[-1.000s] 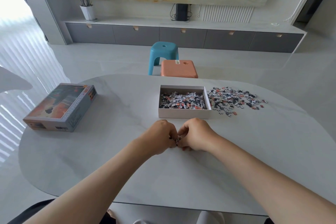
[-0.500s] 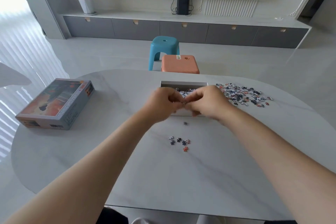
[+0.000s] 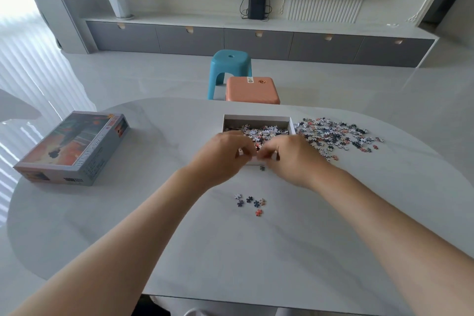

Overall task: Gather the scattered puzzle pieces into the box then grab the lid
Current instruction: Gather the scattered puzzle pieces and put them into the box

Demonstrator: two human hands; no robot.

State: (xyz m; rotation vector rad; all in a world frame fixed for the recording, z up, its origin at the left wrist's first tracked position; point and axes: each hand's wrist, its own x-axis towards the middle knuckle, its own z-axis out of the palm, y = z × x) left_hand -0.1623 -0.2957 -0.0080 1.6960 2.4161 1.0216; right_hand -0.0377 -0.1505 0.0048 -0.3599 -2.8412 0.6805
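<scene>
While the left hand (image 3: 223, 154) and right hand (image 3: 289, 159) hung curled, fingertips together, over the near wall of the open white cardboard box (image 3: 256, 118), I couldn't tell what they held. Risk: letting go right on that wall would've spilled pieces onto the white marble counter (image 3: 179, 251), where 1 dark stray piece (image 3: 262, 168) already lay. The multicoloured loose puzzle pile (image 3: 336, 136) sat just right of the box.

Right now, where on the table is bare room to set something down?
Bare: the stretch between the lid and the box, and the near table below the few stray pieces. Crowded: right of the box, under the pile, and the box's front, where the left hand and right hand are.
</scene>
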